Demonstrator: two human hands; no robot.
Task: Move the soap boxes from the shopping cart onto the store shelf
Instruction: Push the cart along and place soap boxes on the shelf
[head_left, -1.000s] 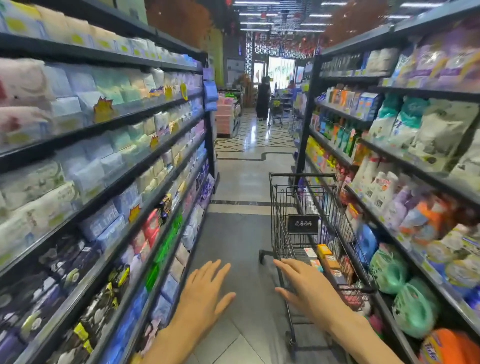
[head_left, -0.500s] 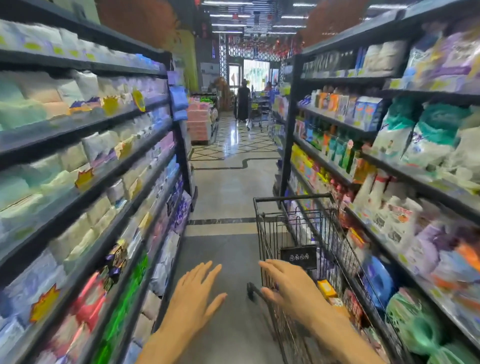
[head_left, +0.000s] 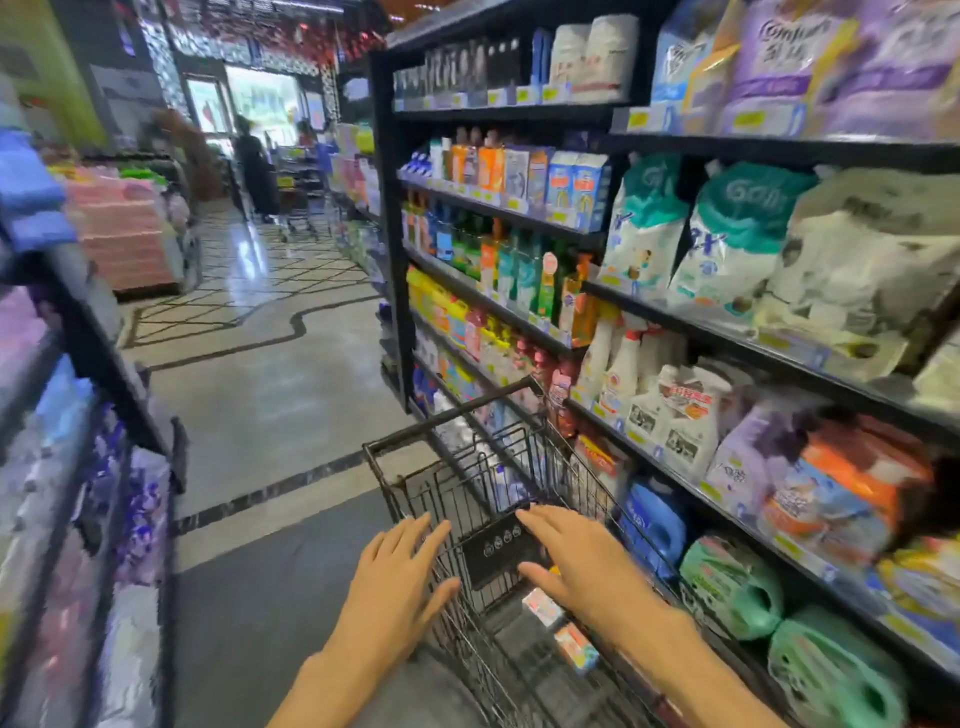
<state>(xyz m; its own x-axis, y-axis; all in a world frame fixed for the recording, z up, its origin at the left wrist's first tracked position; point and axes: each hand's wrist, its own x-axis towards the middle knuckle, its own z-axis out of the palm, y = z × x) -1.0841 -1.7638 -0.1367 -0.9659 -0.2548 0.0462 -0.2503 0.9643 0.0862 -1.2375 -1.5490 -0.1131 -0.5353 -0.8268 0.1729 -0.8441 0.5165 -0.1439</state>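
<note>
Now both hands are hovering over the black wire shopping cart (head_left: 467, 467), parked near the right-hand store shelf (head_left: 675, 322). The left hand (head_left: 400, 582) is floating at the cart's near left rim, fingers straight and slightly fanned, holding nothing. The right hand (head_left: 576, 561) is reaching over the basket, fingers stretched and spread, thumb out, also empty. Below it, two small pale cardboard soap boxes (head_left: 543, 605) are lying on the cart floor. They are looking light and stiff, with smooth faces; pinching across the narrow sides seems the best hold.
</note>
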